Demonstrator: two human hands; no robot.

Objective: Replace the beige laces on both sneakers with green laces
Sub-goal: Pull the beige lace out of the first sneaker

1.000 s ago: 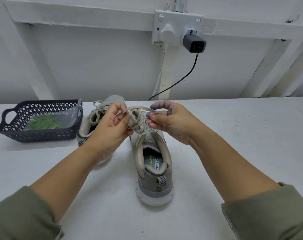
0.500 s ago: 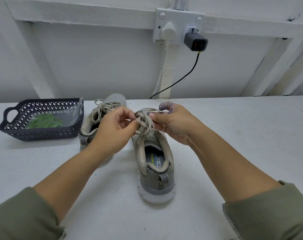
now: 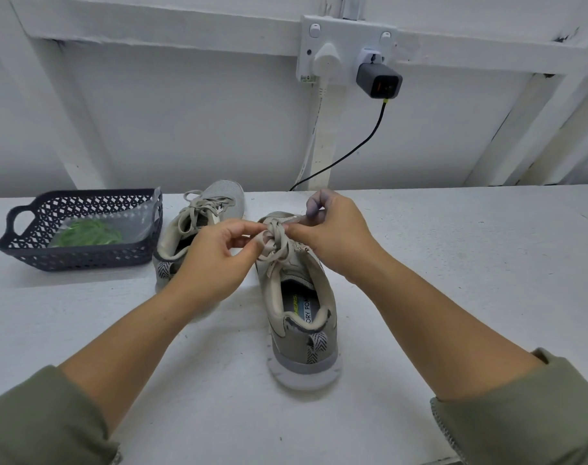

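Note:
Two grey-beige sneakers stand on the white table. The near sneaker (image 3: 302, 317) points away from me, heel toward me, with its beige lace (image 3: 275, 241) bunched above the tongue. My left hand (image 3: 215, 260) pinches the lace from the left. My right hand (image 3: 333, 236) pinches it from the right, close to the knot. The second sneaker (image 3: 198, 226) stands behind my left hand, laced in beige and partly hidden. Green laces (image 3: 88, 233) lie in a clear bag inside the dark basket (image 3: 34, 255).
The basket sits at the table's left. On the wall behind, a socket plate (image 3: 346, 45) holds a white plug and a grey charger (image 3: 379, 80), whose black cable drops to the table's back edge. White slanted beams frame the wall.
Both hands have dropped lower and come closer together on the near sneaker's lace. The loop they held stretched between them has collapsed into a bunch at the knot.

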